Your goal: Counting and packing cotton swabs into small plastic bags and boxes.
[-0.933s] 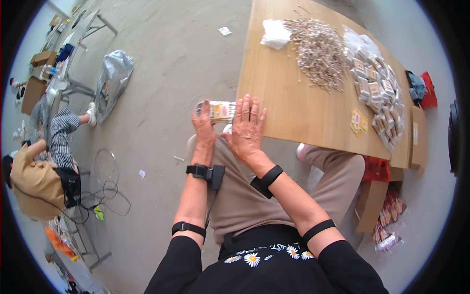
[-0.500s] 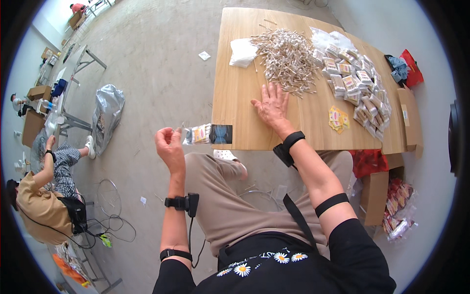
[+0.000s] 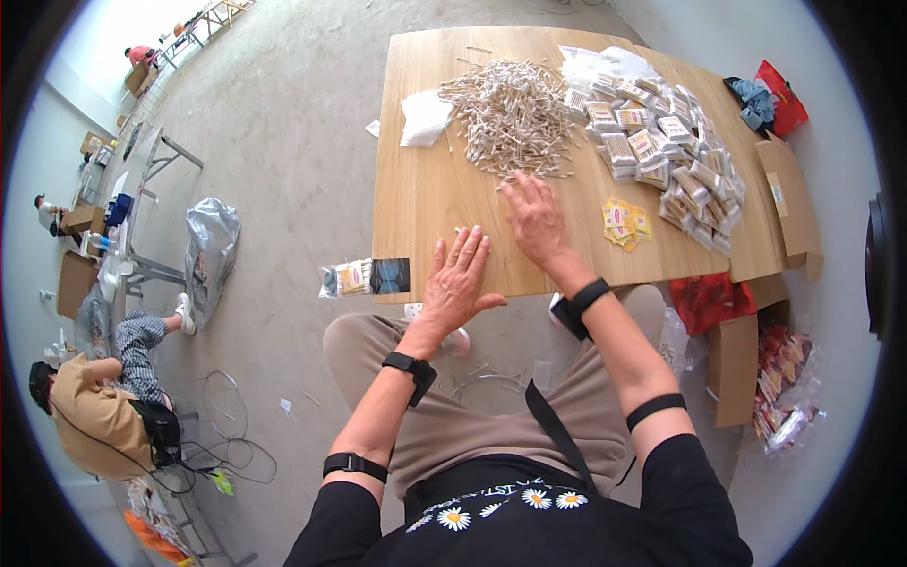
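A loose heap of cotton swabs [image 3: 515, 113] lies on the wooden table [image 3: 416, 208]. At its near edge my right hand [image 3: 540, 227] reaches over the tabletop, palm down, fingertips by the nearest swabs. Its fingers are extended and slightly bent. My left hand [image 3: 457, 283] rests flat near the table's front edge, fingers stretched out and thumb apart. A small white tip shows by its fingertips; whatever lies beneath is hidden. Left of that hand, a clear bag of swabs with a label card [image 3: 351, 278] sticks out past the table edge, beside a dark patch [image 3: 390, 276].
Packed swab bags [image 3: 661, 142] are heaped at the right, near yellow label cards [image 3: 625, 222]. White sheets or bags [image 3: 426, 118] lie left of the loose swabs. Cardboard boxes [image 3: 732, 369] stand beside the table. A co-worker [image 3: 104, 406] sits far left.
My left hand has left the labelled bag at the table edge and moved right onto the tabletop, its fingers now spread flat. My right hand stays by the swabs, fingers more bent. The view has shifted.
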`<state>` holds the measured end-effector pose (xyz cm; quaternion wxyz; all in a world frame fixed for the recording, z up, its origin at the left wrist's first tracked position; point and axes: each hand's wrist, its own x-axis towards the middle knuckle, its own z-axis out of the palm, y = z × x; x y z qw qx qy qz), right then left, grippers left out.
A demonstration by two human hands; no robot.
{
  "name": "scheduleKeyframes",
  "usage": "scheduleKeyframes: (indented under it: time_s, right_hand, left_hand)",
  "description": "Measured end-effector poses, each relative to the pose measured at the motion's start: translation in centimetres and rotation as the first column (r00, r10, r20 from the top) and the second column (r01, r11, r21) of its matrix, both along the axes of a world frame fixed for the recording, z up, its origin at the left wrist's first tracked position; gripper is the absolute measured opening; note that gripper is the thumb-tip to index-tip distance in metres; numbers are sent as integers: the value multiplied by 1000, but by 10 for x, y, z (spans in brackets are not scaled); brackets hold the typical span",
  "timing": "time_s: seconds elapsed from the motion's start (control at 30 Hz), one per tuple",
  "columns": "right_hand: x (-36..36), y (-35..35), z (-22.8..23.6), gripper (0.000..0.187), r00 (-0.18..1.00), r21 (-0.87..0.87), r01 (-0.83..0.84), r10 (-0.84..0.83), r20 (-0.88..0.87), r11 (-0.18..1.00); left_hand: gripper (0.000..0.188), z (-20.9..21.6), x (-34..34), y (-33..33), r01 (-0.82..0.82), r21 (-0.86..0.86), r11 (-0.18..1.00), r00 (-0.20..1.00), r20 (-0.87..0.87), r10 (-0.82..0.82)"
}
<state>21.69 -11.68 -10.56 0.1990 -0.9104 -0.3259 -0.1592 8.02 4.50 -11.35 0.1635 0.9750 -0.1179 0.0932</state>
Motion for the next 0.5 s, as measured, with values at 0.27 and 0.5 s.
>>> scheduleKeyframes:
  time_s: [0.27,0.5]
  right_hand:
    - [21,4,-20,13,998,59,58,-59,11,997]
    - [2,17,8,3,999,156,40,-42,9,987]
  left_hand:
    - [104,3,-7,-9,-33,60,998,999,17,32]
    - [103,0,-4,-8,-66,48,997,997,39,65]
